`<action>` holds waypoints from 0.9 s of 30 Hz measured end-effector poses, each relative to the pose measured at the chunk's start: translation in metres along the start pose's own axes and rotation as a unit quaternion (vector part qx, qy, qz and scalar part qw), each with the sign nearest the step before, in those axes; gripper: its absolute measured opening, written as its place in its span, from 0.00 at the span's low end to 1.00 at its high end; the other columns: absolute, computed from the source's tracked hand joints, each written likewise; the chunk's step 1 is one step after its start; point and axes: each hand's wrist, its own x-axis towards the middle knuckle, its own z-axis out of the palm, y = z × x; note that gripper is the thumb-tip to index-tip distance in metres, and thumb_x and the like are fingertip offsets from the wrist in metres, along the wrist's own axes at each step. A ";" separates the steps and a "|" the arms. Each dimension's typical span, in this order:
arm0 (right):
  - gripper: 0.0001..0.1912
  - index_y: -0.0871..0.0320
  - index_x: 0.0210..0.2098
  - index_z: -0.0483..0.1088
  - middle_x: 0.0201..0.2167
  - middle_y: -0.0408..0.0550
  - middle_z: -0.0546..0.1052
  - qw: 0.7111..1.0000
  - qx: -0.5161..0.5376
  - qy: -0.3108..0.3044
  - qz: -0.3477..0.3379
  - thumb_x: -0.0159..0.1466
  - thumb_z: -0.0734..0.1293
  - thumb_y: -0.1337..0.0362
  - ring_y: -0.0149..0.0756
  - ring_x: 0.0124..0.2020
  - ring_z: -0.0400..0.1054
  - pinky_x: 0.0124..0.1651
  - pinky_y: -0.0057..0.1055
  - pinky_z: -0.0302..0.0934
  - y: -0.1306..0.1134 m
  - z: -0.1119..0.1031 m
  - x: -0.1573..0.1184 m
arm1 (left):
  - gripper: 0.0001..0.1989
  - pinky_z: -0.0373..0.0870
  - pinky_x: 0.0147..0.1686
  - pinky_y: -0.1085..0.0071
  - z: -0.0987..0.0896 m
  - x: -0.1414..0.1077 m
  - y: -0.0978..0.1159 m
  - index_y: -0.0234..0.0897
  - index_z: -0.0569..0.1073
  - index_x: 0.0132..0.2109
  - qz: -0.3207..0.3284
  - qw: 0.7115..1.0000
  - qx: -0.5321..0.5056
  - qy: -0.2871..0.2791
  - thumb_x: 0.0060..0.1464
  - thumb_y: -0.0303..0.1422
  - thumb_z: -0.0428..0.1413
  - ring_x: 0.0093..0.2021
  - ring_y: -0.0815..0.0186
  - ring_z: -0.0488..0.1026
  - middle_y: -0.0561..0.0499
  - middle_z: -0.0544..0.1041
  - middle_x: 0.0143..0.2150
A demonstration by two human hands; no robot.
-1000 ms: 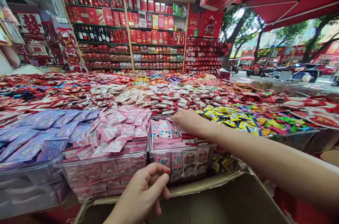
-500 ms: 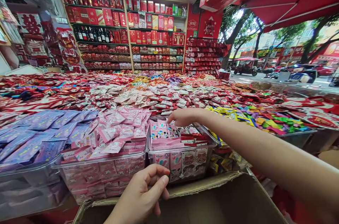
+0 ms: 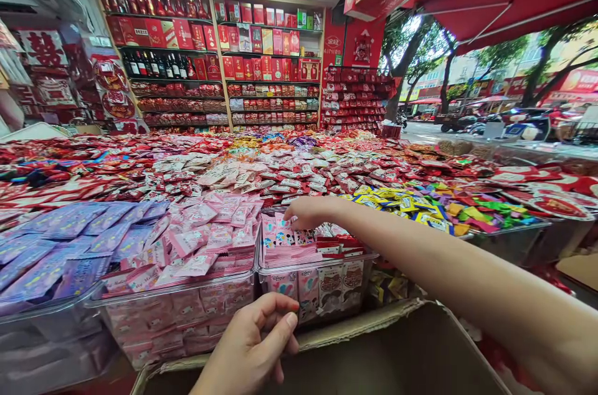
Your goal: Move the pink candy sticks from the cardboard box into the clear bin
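Note:
My right hand (image 3: 311, 213) reaches into a clear plastic bin (image 3: 311, 269) of upright pink Disney packets (image 3: 283, 234) and red-and-white packets (image 3: 335, 239). Its fingers bend down together against the packets at the back, and the fingertips are partly hidden. In front of the bin, my left hand (image 3: 255, 342) hovers over the edge of an open cardboard box (image 3: 364, 326). Its fingers curl loosely, thumb a little apart from the index finger, with nothing visible in them. To the left, another clear bin (image 3: 177, 289) is heaped with pink My Melody packets (image 3: 203, 236).
Purple packets (image 3: 107, 227) fill a bin at far left. Yellow-and-blue packets (image 3: 402, 208) and multicoloured sweets (image 3: 490, 205) lie to the right. Beyond spreads a wide display of red and white packets (image 3: 299, 174). Shelves with red boxes (image 3: 261, 68) line the back wall.
The view has shifted slightly. My right hand has moved a little left and down over the pink packets in the bin. My left hand keeps nearly the same pose.

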 end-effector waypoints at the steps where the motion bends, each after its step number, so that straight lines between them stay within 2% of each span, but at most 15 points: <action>1: 0.21 0.61 0.51 0.65 0.48 0.53 0.70 1.000 0.003 0.012 -0.006 0.58 0.60 0.66 0.39 0.46 0.65 0.42 0.28 0.58 -0.001 0.001 0.003 | 0.17 0.52 0.13 0.79 0.000 0.000 0.000 0.35 0.68 0.38 0.002 1.000 0.003 0.000 0.48 0.45 0.51 0.11 0.76 0.61 0.55 0.72 0.21; 5: 0.22 0.57 0.52 0.63 0.50 0.52 0.69 0.997 0.002 0.048 -0.056 0.59 0.60 0.60 0.40 0.48 0.64 0.45 0.30 0.57 -0.009 0.008 0.021 | 0.17 0.52 0.13 0.79 0.000 0.000 -0.001 0.34 0.67 0.38 0.004 1.000 0.012 0.000 0.49 0.45 0.50 0.12 0.76 0.61 0.54 0.72 0.21; 9: 0.24 0.61 0.50 0.66 0.46 0.57 0.71 0.996 -0.017 0.048 -0.076 0.57 0.61 0.55 0.45 0.47 0.65 0.42 0.33 0.58 -0.016 0.011 0.034 | 0.18 0.52 0.13 0.79 0.000 0.001 -0.001 0.34 0.67 0.39 0.005 1.000 0.012 -0.006 0.50 0.45 0.50 0.12 0.76 0.60 0.54 0.72 0.22; 12: 0.24 0.64 0.48 0.67 0.44 0.58 0.72 0.997 -0.025 0.029 -0.074 0.57 0.61 0.55 0.45 0.44 0.66 0.39 0.32 0.59 -0.019 0.008 0.036 | 0.18 0.51 0.13 0.79 0.001 0.001 -0.001 0.34 0.68 0.38 0.001 1.000 0.003 0.000 0.48 0.46 0.51 0.12 0.76 0.60 0.54 0.72 0.22; 20: 0.23 0.61 0.47 0.67 0.42 0.52 0.73 0.997 0.021 0.021 -0.073 0.53 0.64 0.57 0.39 0.39 0.68 0.32 0.27 0.57 -0.010 0.003 0.042 | 0.19 0.56 0.15 0.78 -0.001 0.001 -0.004 0.34 0.67 0.39 0.008 1.000 0.019 -0.003 0.49 0.46 0.49 0.13 0.76 0.62 0.54 0.72 0.23; 22: 0.20 0.62 0.45 0.69 0.40 0.53 0.74 0.994 0.029 0.081 -0.068 0.55 0.64 0.60 0.39 0.39 0.67 0.33 0.27 0.57 -0.013 -0.003 0.029 | 0.18 0.55 0.14 0.79 -0.003 0.001 -0.005 0.34 0.67 0.39 0.006 1.000 0.017 -0.003 0.50 0.45 0.49 0.13 0.76 0.63 0.54 0.72 0.23; 25: 0.14 0.65 0.40 0.71 0.37 0.53 0.75 0.965 0.105 0.228 -0.071 0.57 0.62 0.65 0.36 0.38 0.66 0.35 0.26 0.56 -0.028 -0.013 -0.018 | 0.17 0.53 0.14 0.80 -0.006 0.001 -0.004 0.34 0.66 0.40 -0.001 1.000 0.009 -0.009 0.50 0.44 0.50 0.13 0.75 0.64 0.55 0.72 0.23; 26: 0.12 0.65 0.38 0.71 0.35 0.51 0.75 0.952 0.154 0.249 -0.086 0.58 0.62 0.65 0.33 0.35 0.66 0.34 0.25 0.56 -0.036 -0.015 -0.039 | 0.16 0.53 0.13 0.79 -0.007 0.001 -0.003 0.35 0.66 0.40 -0.002 1.000 0.007 -0.014 0.51 0.43 0.50 0.13 0.75 0.64 0.55 0.71 0.23; 27: 0.11 0.64 0.36 0.71 0.32 0.47 0.75 0.943 0.206 0.227 -0.127 0.58 0.61 0.65 0.29 0.31 0.66 0.32 0.22 0.56 -0.044 -0.013 -0.060 | 0.15 0.54 0.14 0.79 -0.007 0.001 -0.002 0.35 0.66 0.39 0.004 1.000 0.007 -0.022 0.51 0.42 0.50 0.14 0.75 0.64 0.56 0.71 0.23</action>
